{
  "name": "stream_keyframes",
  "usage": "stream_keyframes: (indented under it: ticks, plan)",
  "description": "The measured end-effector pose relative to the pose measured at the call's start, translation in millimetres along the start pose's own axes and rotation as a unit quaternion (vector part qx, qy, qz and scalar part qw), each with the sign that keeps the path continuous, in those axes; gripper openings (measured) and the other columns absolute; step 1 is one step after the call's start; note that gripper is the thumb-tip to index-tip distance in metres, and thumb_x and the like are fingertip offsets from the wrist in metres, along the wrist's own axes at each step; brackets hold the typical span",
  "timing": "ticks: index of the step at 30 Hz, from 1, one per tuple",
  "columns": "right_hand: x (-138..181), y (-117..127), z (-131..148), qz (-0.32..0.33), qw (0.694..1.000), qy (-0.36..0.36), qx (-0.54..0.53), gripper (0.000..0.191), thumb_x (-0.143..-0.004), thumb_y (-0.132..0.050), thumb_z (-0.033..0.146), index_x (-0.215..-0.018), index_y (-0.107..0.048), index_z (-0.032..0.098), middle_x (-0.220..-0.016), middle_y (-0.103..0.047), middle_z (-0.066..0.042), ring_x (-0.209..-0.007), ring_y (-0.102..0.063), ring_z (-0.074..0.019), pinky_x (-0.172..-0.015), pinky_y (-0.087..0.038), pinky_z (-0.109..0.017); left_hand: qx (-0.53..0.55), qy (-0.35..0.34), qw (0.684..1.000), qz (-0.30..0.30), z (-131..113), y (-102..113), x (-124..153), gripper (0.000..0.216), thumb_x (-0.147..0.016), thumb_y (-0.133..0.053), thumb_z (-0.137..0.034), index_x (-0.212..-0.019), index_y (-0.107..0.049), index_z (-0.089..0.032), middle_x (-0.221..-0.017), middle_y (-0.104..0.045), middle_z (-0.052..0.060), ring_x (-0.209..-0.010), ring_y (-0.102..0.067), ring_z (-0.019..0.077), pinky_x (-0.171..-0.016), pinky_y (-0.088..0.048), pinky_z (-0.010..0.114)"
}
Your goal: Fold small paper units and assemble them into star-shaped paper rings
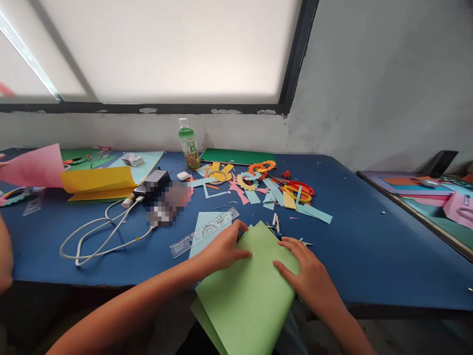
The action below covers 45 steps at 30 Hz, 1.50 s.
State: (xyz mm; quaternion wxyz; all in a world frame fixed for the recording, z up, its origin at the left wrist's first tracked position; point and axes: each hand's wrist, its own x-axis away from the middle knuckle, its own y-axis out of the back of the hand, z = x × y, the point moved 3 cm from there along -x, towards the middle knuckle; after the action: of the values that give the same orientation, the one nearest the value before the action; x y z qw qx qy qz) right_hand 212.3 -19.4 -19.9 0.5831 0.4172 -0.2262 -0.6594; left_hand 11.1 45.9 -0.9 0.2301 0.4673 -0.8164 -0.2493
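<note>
A light green sheet of paper, folded over, slants down from the table's front edge toward my lap. My left hand grips its upper left edge between thumb and fingers. On the opposite edge, my right hand holds the same paper, thumb on top and fingertips at the far side. Beside my left hand lies a clear plastic ruler across a pale blue sheet. Just beyond the green paper's top corner is a small white and dark tool, partly hidden.
Paper scraps and red and yellow scissors lie farther back. A drink bottle stands near the wall. Left are a charger with a looped white cable, yellow paper and another person's arm.
</note>
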Motion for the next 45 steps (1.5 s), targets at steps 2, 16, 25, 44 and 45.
stream_keyframes:
  ticks: [2, 16, 25, 44, 45]
  plan:
    - [2, -2, -2, -0.003, 1.000, 0.012, -0.002, 0.033, -0.079, -0.052, 0.040, -0.106, -0.061, 0.022, -0.118, -0.061, -0.009, -0.109, -0.058, -0.0253, -0.090, -0.049, -0.042, 0.048, 0.005, 0.999, 0.012, 3, -2, -7, 0.058, -0.072, -0.063, -0.032, -0.122, -0.039, -0.016, -0.100, -0.060, 0.008, -0.082, -0.059, 0.0197, -0.069, -0.046, 0.031]
    - [-53, 28, 22, 0.189, 0.942, -0.054, -0.271, 0.034, -0.084, -0.050, 0.049, -0.084, -0.066, 0.019, -0.080, -0.068, -0.002, -0.070, -0.063, -0.0178, -0.059, -0.046, -0.025, 0.083, -0.128, 0.988, 0.031, -38, 11, 10, 0.032, -0.086, -0.047, -0.020, -0.116, -0.056, -0.019, -0.112, -0.063, 0.006, -0.094, -0.059, 0.0175, -0.080, -0.045, 0.027]
    - [-44, 28, 20, 0.218, 0.911, -0.080, -0.341, 0.027, -0.080, -0.059, 0.044, -0.084, -0.067, 0.018, -0.079, -0.067, -0.002, -0.070, -0.059, -0.0150, -0.060, -0.043, -0.023, 0.049, -0.123, 0.990, 0.048, -40, 14, 17, 0.036, -0.088, -0.045, -0.019, -0.122, -0.053, -0.021, -0.122, -0.059, 0.006, -0.105, -0.057, 0.0196, -0.088, -0.045, 0.028]
    - [-67, 18, 21, 0.292, 0.887, -0.106, -0.341, 0.029, -0.077, -0.061, 0.043, -0.085, -0.068, 0.016, -0.083, -0.070, -0.004, -0.075, -0.063, -0.0176, -0.064, -0.046, -0.023, 0.055, -0.107, 0.990, 0.077, -37, 25, 12, 0.040, -0.089, -0.040, -0.016, -0.127, -0.050, -0.024, -0.124, -0.059, 0.004, -0.111, -0.055, 0.0168, -0.094, -0.041, 0.028]
    - [-68, 17, 21, 0.296, 0.887, -0.106, -0.339, 0.029, -0.077, -0.061, 0.043, -0.083, -0.068, 0.016, -0.082, -0.071, -0.004, -0.075, -0.063, -0.0176, -0.064, -0.046, -0.023, 0.060, -0.099, 0.990, 0.079, -37, 26, 12, 0.040, -0.089, -0.041, -0.016, -0.127, -0.050, -0.024, -0.123, -0.059, 0.004, -0.110, -0.055, 0.0168, -0.093, -0.041, 0.027]
